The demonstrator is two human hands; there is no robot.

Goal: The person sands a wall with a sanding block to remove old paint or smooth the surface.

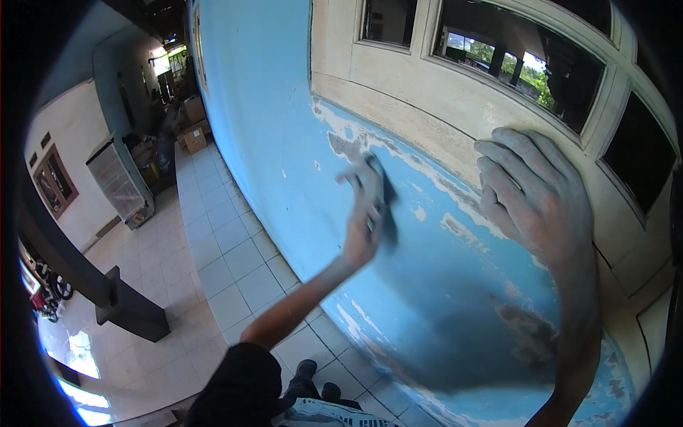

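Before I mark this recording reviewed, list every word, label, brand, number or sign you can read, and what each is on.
No text can be read in this view.
Printed garment at the bottom edge: dark letter-like marks, cut off and unreadable.
Cardboard box in the background: a small mark, too small to read.
Blue wall: no lettering visible, only patches of worn paint.

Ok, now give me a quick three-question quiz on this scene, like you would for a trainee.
1. True or false: the left hand is bent in front of the blue wall.
2. Which hand is spread over the cream woodwork?
3. Fill the gap: farther down the tiled walkway are brown cardboard ____.

Key: 1. True. 2. The right hand. 3. Boxes.
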